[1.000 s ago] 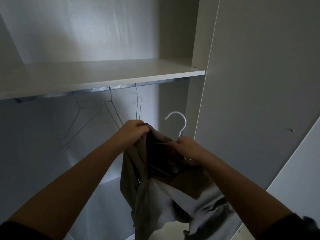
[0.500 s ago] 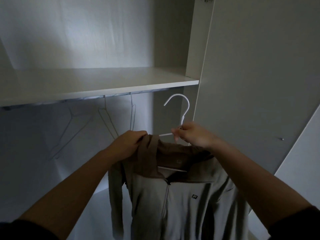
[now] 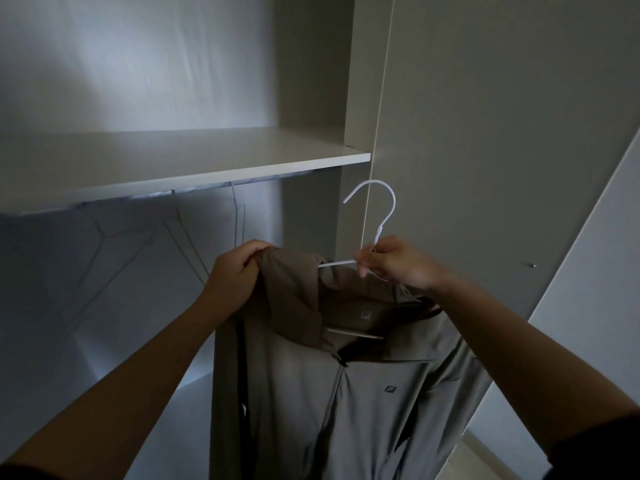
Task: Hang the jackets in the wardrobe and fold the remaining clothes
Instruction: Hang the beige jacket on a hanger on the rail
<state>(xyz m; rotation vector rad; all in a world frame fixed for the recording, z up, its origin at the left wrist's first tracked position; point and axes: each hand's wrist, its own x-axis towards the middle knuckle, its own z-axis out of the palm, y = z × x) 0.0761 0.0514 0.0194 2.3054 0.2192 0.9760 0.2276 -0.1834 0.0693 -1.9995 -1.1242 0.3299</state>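
Note:
A grey-brown zip jacket [image 3: 346,393] with a small chest logo hangs in front of me on a white wire hanger [image 3: 382,216]. My left hand [image 3: 235,271] grips the jacket's left shoulder by the collar. My right hand [image 3: 394,259] pinches the hanger at the base of its hook, which points up and left, below the level of the wardrobe rail [image 3: 156,195]. The jacket's lower part runs out of view at the bottom.
A white shelf [image 3: 194,161] spans the wardrobe above the rail. Thin empty wire hangers [image 3: 239,220] hang from the rail behind my left hand. The wardrobe's side panel [image 3: 360,81] and a pale door [image 3: 502,150] stand to the right.
The jacket went from bunched in both hands to hanging open and flat on the hanger. Both hands rose with it toward the rail, then held about level.

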